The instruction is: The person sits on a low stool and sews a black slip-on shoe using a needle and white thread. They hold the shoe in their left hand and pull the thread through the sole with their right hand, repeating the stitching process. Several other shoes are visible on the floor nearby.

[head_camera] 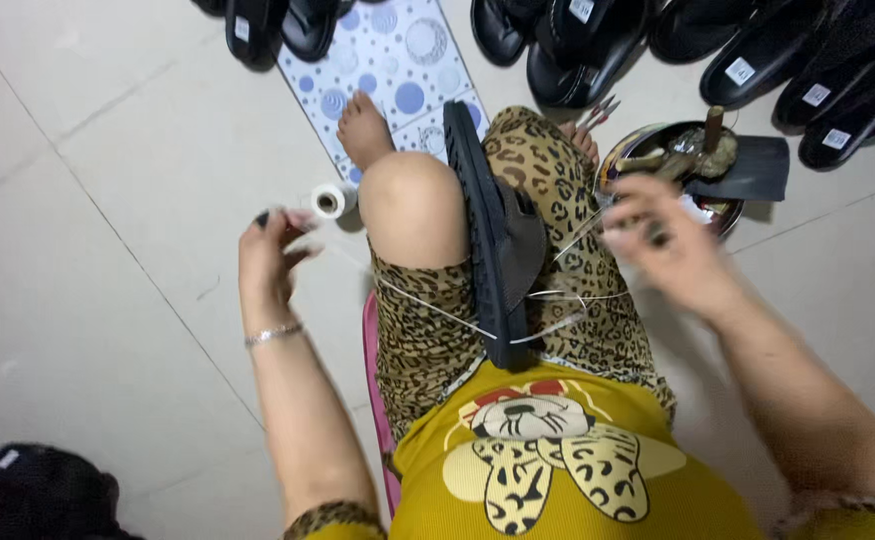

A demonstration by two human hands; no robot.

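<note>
A black sandal [493, 240] lies on edge across my lap, between my knees. White thread [428, 307] runs out of its sole to both sides. My left hand [270, 255] is raised out to the left with fingers pinched on one thread end, close to a white thread spool [330, 200] on the floor. My right hand [663, 245] is blurred, out to the right of the sandal, fingers closed around the other thread end and what looks like a small dark tool.
A round metal tray [718, 212] with tools stands on the floor beyond my right hand, with a black rubber piece [753, 170] beside it. Several black sandals [598, 45] line the far edge. A dotted blue-and-white mat [398, 50] lies under my foot. A dark bag [38, 490] sits at bottom left.
</note>
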